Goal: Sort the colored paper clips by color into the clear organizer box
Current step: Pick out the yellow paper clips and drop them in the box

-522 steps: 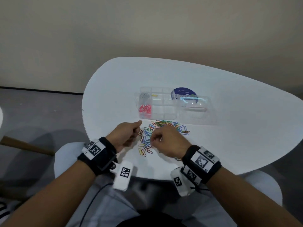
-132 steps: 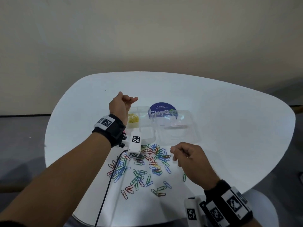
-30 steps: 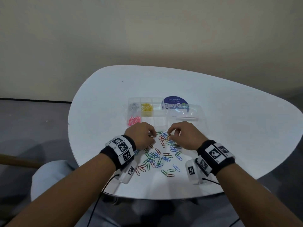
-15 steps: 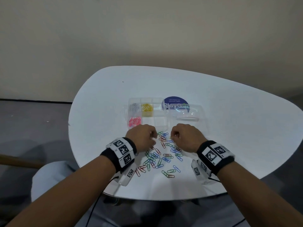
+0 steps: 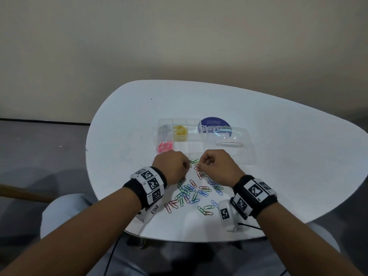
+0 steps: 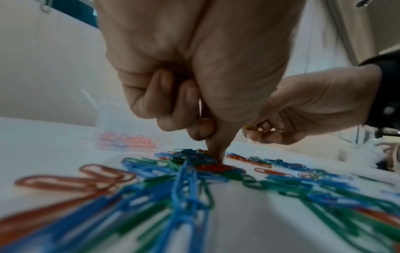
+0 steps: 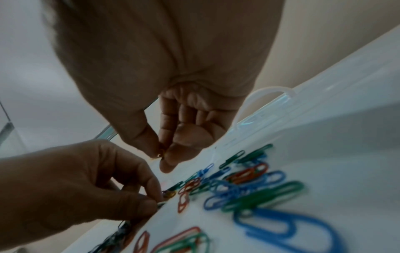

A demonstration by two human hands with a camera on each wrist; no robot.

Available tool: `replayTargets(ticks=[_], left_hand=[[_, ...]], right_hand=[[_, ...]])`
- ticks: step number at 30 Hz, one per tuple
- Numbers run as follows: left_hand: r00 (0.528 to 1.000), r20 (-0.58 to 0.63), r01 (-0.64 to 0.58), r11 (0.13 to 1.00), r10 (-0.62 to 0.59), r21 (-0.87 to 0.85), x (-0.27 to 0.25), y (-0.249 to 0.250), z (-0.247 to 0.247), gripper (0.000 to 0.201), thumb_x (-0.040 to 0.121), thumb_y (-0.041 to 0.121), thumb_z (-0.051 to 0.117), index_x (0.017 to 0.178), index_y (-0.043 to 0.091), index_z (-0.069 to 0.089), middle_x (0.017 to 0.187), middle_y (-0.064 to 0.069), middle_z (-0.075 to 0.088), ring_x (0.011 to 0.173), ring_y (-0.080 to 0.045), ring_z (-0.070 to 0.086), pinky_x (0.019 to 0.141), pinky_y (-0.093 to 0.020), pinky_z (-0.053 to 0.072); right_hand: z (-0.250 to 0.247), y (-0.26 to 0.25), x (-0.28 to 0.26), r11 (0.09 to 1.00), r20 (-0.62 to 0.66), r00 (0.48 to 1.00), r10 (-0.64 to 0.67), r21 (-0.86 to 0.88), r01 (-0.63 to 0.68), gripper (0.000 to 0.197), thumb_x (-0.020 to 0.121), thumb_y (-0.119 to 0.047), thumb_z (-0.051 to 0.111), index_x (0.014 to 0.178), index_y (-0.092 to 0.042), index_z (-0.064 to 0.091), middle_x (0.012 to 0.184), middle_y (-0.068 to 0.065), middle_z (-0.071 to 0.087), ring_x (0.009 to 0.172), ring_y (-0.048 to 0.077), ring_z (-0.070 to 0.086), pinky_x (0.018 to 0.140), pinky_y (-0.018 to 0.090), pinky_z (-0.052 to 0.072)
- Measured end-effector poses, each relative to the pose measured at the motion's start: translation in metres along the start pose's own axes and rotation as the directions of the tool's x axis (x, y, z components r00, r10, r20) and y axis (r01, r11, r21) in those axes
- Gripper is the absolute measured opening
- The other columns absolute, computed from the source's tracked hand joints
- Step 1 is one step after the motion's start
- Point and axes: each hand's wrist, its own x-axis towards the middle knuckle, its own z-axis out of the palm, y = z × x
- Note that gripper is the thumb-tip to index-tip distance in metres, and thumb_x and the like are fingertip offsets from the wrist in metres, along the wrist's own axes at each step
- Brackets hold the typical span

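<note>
Loose paper clips (image 5: 194, 193) (red, blue, green) apparently overlap beside the organizer box (image 5: 180, 136).

Office pantry, per table (image 5: 278, 156) sticker (image 5: 214, 122).

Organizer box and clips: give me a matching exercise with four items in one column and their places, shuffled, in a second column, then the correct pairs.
Column one:
1. silver clips
2. yellow clips
3. pink clips
4. blue, green and red clips

Column two:
A. near left compartment of the organizer box
B. loose on the white table, between the left hand and right hand
C. far left compartment
D. far row, second compartment from the left

Pairs: 1-C, 2-D, 3-A, 4-B
</note>
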Motion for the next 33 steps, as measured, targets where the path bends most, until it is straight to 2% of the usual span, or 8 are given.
replayTargets(ticks=[3, 6, 9, 13, 18, 23, 27, 33], left_hand=[[0.999, 0.026, -0.022, 1.0, 0.021, 0.007, 0.0, 0.001, 0.001, 0.018, 0.09, 0.025, 0.052, 0.095, 0.025, 0.069, 0.096, 0.006, 0.071, 0.091, -0.018, 0.062, 0.07, -0.027, 0.045], [1.0, 0.024, 0.017, 0.955, -0.01, -0.296, -0.001, 0.0, 0.0, 0.011, 0.092, 0.024, 0.057, 0.088, 0.021, 0.067, 0.091, 0.006, 0.069, 0.086, -0.016, 0.064, 0.072, -0.027, 0.048], [0.996, 0.014, 0.079, 0.757, -0.091, -0.649, -0.003, -0.004, -0.009, 0.009, 0.092, 0.019, 0.064, 0.084, 0.017, 0.067, 0.087, 0.004, 0.072, 0.079, -0.01, 0.068, 0.071, -0.024, 0.052], [0.985, 0.101, 0.145, 0.367, -0.137, -0.919, -0.007, -0.007, -0.019, 0.008, 0.092, 0.003, 0.062, 0.099, 0.006, 0.066, 0.083, -0.011, 0.075, 0.072, -0.014, 0.072, 0.064, -0.021, 0.053], [0.962, -0.054, 0.102, 0.533, -0.269, -0.84, 0.007, -0.022, -0.032, 0.008, 0.089, 0.01, 0.068, 0.093, 0.016, 0.072, 0.085, -0.002, 0.075, 0.067, -0.008, 0.068, 0.058, -0.02, 0.051], [0.869, -0.142, 0.098, 0.446, -0.474, -0.89, 0.039, -0.042, -0.056, 0.005, 0.087, 0.01, 0.069, 0.083, 0.013, 0.072, 0.082, -0.004, 0.073, 0.048, -0.006, 0.059, 0.042, -0.015, 0.04], [0.838, -0.101, 0.181, 0.449, -0.536, -0.875, 0.053, -0.054, -0.055, 0.008, 0.092, 0.018, 0.064, 0.086, 0.019, 0.07, 0.096, -0.002, 0.074, 0.059, -0.014, 0.071, 0.045, -0.02, 0.042], [0.83, -0.077, 0.176, 0.391, -0.553, -0.903, 0.046, -0.065, -0.053, 0.016, 0.097, 0.02, 0.056, 0.103, 0.011, 0.068, 0.099, 0.002, 0.073, 0.062, -0.016, 0.07, 0.05, -0.022, 0.046]], right_hand=[[0.002, -0.002, 0.0, 0.998, 0.003, 1.0, 0.019, 0.065, -0.019, 0.005, 0.082, -0.011, 0.069, 0.077, -0.012, 0.069, 0.074, 0.008, 0.072, 0.07, 0.023, 0.069, 0.07, 0.035, 0.058], [-0.001, -0.007, -0.002, 0.987, -0.011, 0.999, 0.044, 0.153, -0.042, 0.004, 0.083, -0.007, 0.07, 0.079, -0.007, 0.069, 0.076, 0.013, 0.072, 0.062, 0.015, 0.064, 0.063, 0.028, 0.056], [-0.008, -0.012, -0.005, 0.962, -0.032, 0.997, 0.077, 0.265, -0.066, 0.004, 0.083, -0.002, 0.069, 0.079, -0.004, 0.069, 0.077, 0.017, 0.073, 0.06, 0.012, 0.064, 0.051, 0.017, 0.048], [-0.012, -0.023, -0.008, 0.924, -0.043, 0.995, 0.094, 0.376, -0.071, 0.003, 0.083, -0.002, 0.068, 0.08, -0.002, 0.068, 0.078, 0.015, 0.074, 0.061, 0.015, 0.063, 0.048, 0.023, 0.048], [-0.018, -0.046, 0.014, 0.925, -0.112, 0.99, 0.084, 0.378, -0.036, 0.004, 0.085, -0.003, 0.066, 0.082, -0.005, 0.067, 0.079, 0.008, 0.074, 0.062, 0.009, 0.062, 0.048, 0.021, 0.048], [-0.022, -0.073, 0.075, 0.954, -0.196, 0.977, 0.09, 0.3, -0.028, 0.005, 0.08, -0.004, 0.07, 0.077, 0.001, 0.069, 0.083, 0.02, 0.073, 0.062, 0.017, 0.063, 0.048, 0.027, 0.052], [-0.015, -0.073, 0.104, 0.973, -0.184, 0.974, 0.131, 0.212, -0.091, 0.018, 0.077, -0.015, 0.079, 0.066, -0.01, 0.067, 0.08, 0.017, 0.074, 0.069, 0.028, 0.07, 0.063, 0.04, 0.06], [-0.02, -0.056, 0.099, 0.929, -0.16, 0.966, 0.202, 0.343, -0.137, 0.016, 0.08, -0.011, 0.079, 0.084, 0.003, 0.071, 0.082, 0.011, 0.073, 0.059, 0.012, 0.063, 0.052, 0.023, 0.053]])
